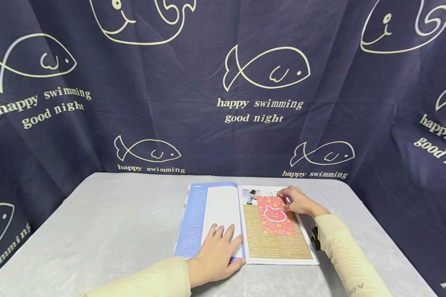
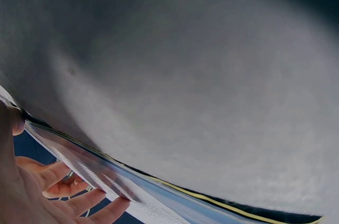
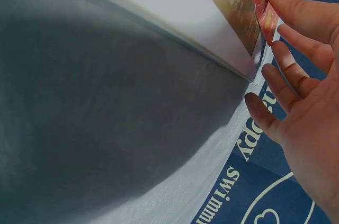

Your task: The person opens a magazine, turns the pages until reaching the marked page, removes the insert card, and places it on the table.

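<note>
An open magazine lies on the table, with a blue-and-white left page and a brown text block on the right page. Over that right page is a red card with a pink bear face and small yellow spots. My right hand pinches the card near its upper right corner; in the right wrist view the thumb is on its printed face, fingers at its edge. With fingers spread, my left hand rests on the lower part of the left page, its thumb near the spine.
A pale grey cloth covers the table. Behind and at both sides hangs a dark blue curtain with fish drawings and lettering. A small black device sits at my right wrist.
</note>
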{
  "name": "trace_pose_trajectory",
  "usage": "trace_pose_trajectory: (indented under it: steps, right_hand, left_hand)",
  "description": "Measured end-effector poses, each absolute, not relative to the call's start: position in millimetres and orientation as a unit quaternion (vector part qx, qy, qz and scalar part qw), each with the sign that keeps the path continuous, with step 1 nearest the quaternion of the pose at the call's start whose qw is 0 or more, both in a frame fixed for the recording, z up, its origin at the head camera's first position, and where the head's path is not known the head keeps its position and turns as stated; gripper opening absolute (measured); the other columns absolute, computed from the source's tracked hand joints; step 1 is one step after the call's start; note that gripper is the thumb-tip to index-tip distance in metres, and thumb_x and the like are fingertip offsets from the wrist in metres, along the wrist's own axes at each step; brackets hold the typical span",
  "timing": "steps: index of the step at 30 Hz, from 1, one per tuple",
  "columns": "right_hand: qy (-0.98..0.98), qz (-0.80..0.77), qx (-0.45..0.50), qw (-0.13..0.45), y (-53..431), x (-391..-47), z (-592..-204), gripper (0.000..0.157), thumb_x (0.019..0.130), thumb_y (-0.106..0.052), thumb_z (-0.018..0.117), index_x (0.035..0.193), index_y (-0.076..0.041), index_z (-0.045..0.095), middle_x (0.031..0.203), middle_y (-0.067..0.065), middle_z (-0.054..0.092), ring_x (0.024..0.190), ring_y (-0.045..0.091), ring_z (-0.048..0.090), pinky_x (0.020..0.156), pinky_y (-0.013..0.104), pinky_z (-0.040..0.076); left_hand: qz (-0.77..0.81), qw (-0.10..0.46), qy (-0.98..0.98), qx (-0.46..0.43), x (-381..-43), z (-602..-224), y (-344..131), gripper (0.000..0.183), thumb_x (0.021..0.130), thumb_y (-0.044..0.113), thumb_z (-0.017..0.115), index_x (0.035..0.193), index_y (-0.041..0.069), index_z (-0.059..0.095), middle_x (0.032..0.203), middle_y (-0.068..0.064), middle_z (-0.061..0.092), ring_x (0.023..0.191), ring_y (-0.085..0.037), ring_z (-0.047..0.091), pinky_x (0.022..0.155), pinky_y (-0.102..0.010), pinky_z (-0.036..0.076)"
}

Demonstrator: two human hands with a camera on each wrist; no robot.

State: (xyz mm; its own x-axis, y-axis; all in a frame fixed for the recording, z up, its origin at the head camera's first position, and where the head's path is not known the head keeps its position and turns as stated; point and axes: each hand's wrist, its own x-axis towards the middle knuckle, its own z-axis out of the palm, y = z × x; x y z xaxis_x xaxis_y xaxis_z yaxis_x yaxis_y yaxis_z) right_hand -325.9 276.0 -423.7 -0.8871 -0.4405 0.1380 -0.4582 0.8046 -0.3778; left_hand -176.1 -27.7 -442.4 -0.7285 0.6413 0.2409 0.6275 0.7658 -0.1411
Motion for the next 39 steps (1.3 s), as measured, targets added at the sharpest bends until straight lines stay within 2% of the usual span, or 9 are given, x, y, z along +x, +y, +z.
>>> trace_pose_trajectory:
  steps: [8, 17, 20, 27, 35, 39]
  right_hand:
    - [-0.951, 0.199, 0.236, 0.021, 275.4, -325.0, -421.9, 0.041, 0.063, -0.007, 0.072, 0.102, 0.001, 0.064, 0.097, 0.015, 0.054, 0.088, 0.026, 0.043, 0.080, 0.041, 0.034]
    - [-0.948, 0.215, 0.233, 0.025, 274.1, -323.1, -420.3, 0.040, 0.062, -0.006, 0.073, 0.100, 0.000, 0.061, 0.096, 0.015, 0.056, 0.092, 0.031, 0.045, 0.085, 0.047, 0.034]
    - [-0.945, 0.222, 0.239, 0.027, 274.3, -322.6, -419.2, 0.040, 0.061, -0.006, 0.074, 0.098, 0.000, 0.061, 0.093, 0.014, 0.057, 0.092, 0.030, 0.048, 0.085, 0.045, 0.034]
    - [-0.934, 0.260, 0.245, 0.023, 277.5, -323.4, -418.4, 0.042, 0.061, -0.004, 0.074, 0.100, 0.003, 0.059, 0.088, 0.013, 0.054, 0.080, 0.023, 0.048, 0.073, 0.033, 0.038]
    - [-0.927, 0.281, 0.245, 0.033, 282.5, -324.8, -419.5, 0.045, 0.062, -0.004, 0.075, 0.104, 0.004, 0.060, 0.091, 0.015, 0.055, 0.075, 0.021, 0.049, 0.068, 0.028, 0.040]
    - [-0.928, 0.285, 0.239, 0.028, 282.7, -323.5, -418.1, 0.044, 0.063, -0.005, 0.075, 0.103, 0.003, 0.061, 0.093, 0.016, 0.056, 0.077, 0.021, 0.049, 0.069, 0.030, 0.041]
  left_hand:
    - [0.021, 0.138, -0.930, -0.339, -175.9, -442.0, -27.7, 0.057, 0.088, 0.058, 0.039, 0.129, 0.020, 0.047, 0.130, -0.013, 0.050, 0.112, -0.032, 0.051, 0.097, -0.053, 0.033]
    - [0.021, 0.143, -0.929, -0.341, -175.2, -441.8, -26.7, 0.056, 0.088, 0.058, 0.039, 0.128, 0.020, 0.048, 0.129, -0.012, 0.051, 0.111, -0.031, 0.052, 0.096, -0.051, 0.035]
    - [0.022, 0.141, -0.929, -0.341, -175.3, -442.1, -26.9, 0.057, 0.088, 0.058, 0.039, 0.129, 0.020, 0.048, 0.130, -0.013, 0.051, 0.111, -0.031, 0.052, 0.096, -0.051, 0.035]
    - [0.022, 0.130, -0.932, -0.339, -174.9, -441.2, -26.9, 0.057, 0.088, 0.058, 0.038, 0.130, 0.020, 0.047, 0.131, -0.013, 0.050, 0.113, -0.032, 0.051, 0.095, -0.051, 0.036]
    - [0.025, 0.134, -0.931, -0.339, -174.6, -440.6, -26.9, 0.056, 0.088, 0.058, 0.038, 0.129, 0.021, 0.047, 0.130, -0.013, 0.051, 0.112, -0.032, 0.052, 0.095, -0.050, 0.036]
    - [0.028, 0.133, -0.931, -0.338, -174.1, -440.6, -26.9, 0.056, 0.088, 0.058, 0.038, 0.129, 0.021, 0.047, 0.130, -0.012, 0.050, 0.112, -0.031, 0.052, 0.095, -0.049, 0.036]
